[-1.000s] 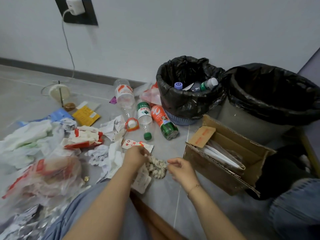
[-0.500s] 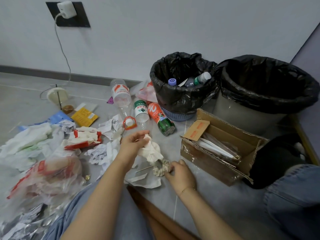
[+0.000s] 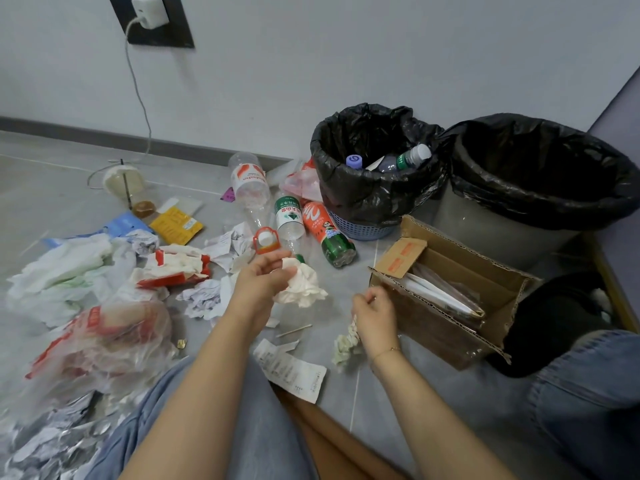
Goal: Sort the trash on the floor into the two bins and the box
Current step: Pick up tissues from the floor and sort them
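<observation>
1. Tissue wad [image 3: 302, 285] pinched in left hand [image 3: 260, 283], lifted off floor [image 3: 346, 410] at centre; grip closed around its top edge.
2. Right hand [image 3: 375, 315], at 4 o'clock from the wad, curled around crumpled strip [image 3: 346, 342] that hangs down to the floor.
3. Small bin [image 3: 372, 199] at 1 o'clock already holding bottles; large bin [image 3: 540, 188] at 2 o'clock; box [image 3: 446, 306] at 3 o'clock holding flat sheets.
4. Best carried high, both wads probably to the large bin, clear of bottles [image 3: 291, 220] lying at 12 o'clock.
5. Firm pinch needed; loose tissue likely to shed pieces.
</observation>
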Motion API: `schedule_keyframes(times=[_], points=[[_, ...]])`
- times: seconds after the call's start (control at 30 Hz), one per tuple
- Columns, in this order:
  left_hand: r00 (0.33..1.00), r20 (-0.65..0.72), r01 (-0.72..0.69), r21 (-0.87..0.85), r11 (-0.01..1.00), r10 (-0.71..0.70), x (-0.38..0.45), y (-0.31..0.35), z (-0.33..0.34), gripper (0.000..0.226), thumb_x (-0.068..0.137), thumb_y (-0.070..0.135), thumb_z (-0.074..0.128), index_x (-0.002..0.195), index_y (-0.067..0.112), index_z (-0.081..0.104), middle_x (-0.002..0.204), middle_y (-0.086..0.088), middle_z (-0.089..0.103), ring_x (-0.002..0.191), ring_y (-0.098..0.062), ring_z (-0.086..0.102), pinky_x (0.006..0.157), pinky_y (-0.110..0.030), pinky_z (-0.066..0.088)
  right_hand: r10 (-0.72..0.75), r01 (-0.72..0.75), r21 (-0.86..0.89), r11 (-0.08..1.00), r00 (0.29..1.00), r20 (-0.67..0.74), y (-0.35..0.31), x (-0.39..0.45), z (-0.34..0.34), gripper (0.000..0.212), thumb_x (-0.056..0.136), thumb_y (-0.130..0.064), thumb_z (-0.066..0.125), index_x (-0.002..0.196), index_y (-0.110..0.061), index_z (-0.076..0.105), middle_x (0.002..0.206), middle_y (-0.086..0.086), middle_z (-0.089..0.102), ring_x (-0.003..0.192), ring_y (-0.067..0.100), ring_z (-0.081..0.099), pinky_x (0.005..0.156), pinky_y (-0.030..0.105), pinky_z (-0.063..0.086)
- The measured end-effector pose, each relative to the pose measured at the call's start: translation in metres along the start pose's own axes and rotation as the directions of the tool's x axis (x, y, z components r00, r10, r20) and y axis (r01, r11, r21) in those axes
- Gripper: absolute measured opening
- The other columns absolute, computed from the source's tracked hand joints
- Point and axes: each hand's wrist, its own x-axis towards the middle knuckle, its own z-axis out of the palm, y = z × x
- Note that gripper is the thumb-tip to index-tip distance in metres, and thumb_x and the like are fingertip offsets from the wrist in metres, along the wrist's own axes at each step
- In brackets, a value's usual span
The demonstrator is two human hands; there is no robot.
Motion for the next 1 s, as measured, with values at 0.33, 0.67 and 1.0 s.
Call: schedule_keyframes(times=[0.33, 0.67, 1.0], points=[[0.995, 0.070, 0.080, -0.158, 0.984, -0.069, -0.016, -0.004, 0.019, 0.024, 0.082, -0.013, 0.060, 0.093, 0.008, 0.063, 0.085, -0.008, 0.064, 0.070, -0.015, 0.064, 0.060, -0.022, 0.054, -0.033, 0.011, 0.065, 0.998, 0.935, 0.353, -0.023, -0.013, 0.002, 0.019, 0.084, -0.022, 0.070, 0.083, -0.003, 0.068, 0.075, 0.002, 0.065, 0.071, 0.010, 0.057, 0.070, 0.021, 0.046], [0.927, 0.283, -0.241, 0.953, 0.186, -0.247, -0.014, -0.024, -0.003, 0.047, 0.072, 0.000, 0.072, 0.109, 0.027, 0.062, 0.110, 0.002, 0.053, 0.106, -0.017, 0.054, 0.080, -0.022, 0.048, -0.111, 0.119, -0.187, 0.975, 0.993, 0.050, -0.026, -0.004, -0.012, 0.026, 0.080, -0.005, 0.063, 0.063, -0.016, 0.047, 0.057, -0.003, 0.046, 0.051, 0.009, 0.038, 0.051, 0.022, 0.032], [0.869, 0.287, -0.461, 0.764, -0.452, -0.402, -0.020, -0.052, 0.012, 0.038, 0.077, 0.032, 0.076, 0.113, 0.023, 0.065, 0.129, -0.005, 0.043, 0.122, -0.027, 0.038, 0.093, -0.039, 0.037, -0.001, 0.010, -0.189, 0.982, 0.999, 0.045, -0.011, -0.002, -0.017, 0.018, 0.078, -0.004, 0.063, 0.070, -0.013, 0.050, 0.065, 0.002, 0.052, 0.055, 0.013, 0.043, 0.054, 0.025, 0.035]])
